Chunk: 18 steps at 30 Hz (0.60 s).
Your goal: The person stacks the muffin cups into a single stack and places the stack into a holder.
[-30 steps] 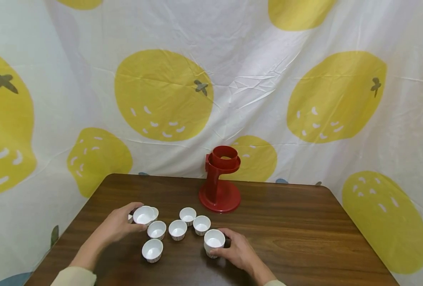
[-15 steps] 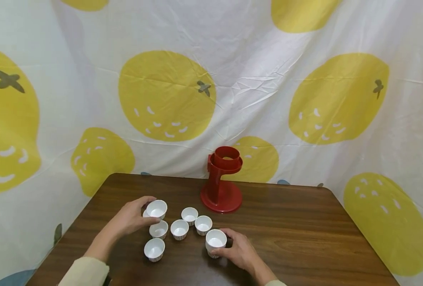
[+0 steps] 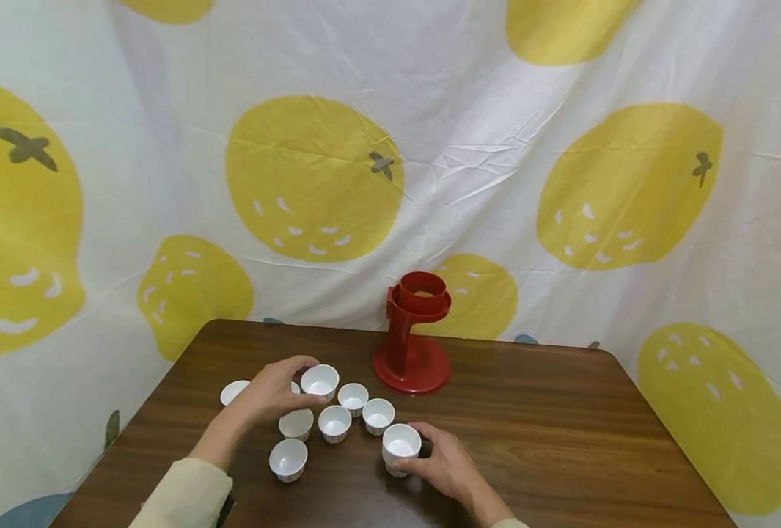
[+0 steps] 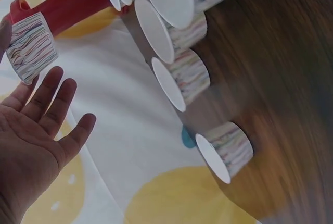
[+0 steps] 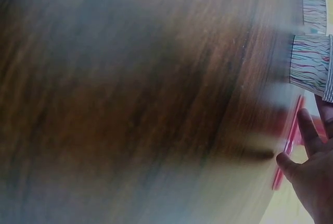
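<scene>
My left hand (image 3: pixel 303 375) pinches a white paper cup (image 3: pixel 320 380) with a striped outside and holds it just above the table, behind a cluster of like cups. In the left wrist view that held cup (image 4: pixel 32 47) sits at my fingertips, with the other fingers spread. Curled round another cup (image 3: pixel 400 446) that stands on the table is my right hand (image 3: pixel 413 460). Several more cups stand between the hands, among them a near one (image 3: pixel 288 460) and a far left one (image 3: pixel 234 392). A red stand with a ring top (image 3: pixel 413 336) rises behind them.
The dark wooden table (image 3: pixel 562 440) has a rounded far edge and bare wood to the right of the stand. A white cloth with yellow fruit prints (image 3: pixel 311 176) hangs close behind and on both sides. The right wrist view is blurred, showing wood and cup sides (image 5: pixel 309 65).
My left hand has carried its cup to the right and farther back, toward the red stand, uncovering a cup at the far left. The right hand has stayed on its cup.
</scene>
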Available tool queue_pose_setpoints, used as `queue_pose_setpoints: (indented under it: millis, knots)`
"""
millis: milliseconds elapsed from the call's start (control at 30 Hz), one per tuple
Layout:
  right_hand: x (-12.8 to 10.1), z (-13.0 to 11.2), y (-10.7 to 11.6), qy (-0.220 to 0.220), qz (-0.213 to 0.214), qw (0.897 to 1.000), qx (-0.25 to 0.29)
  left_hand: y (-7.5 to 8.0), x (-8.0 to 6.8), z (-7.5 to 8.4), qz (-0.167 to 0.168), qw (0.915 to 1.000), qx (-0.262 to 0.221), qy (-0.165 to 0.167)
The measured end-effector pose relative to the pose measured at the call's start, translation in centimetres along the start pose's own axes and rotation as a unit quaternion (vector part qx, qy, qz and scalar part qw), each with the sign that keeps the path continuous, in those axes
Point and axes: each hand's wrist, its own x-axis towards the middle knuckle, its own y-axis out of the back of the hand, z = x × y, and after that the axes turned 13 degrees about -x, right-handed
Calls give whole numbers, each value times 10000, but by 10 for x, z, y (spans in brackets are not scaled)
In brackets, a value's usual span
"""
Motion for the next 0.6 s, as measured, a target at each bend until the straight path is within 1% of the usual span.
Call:
queue_pose_setpoints:
  millis: [200,333,600]
  knots:
    - [0,0,-1,-11,36,10000,0,-9,6,6,-151,9998,117,-73]
    - [0,1,-1,-22,42,10000,-33,-16,10,7,-244,9997,62,-56]
    - [0,1,-1,16,43,10000,-84,-30,16,16,-370,9991,-14,-217]
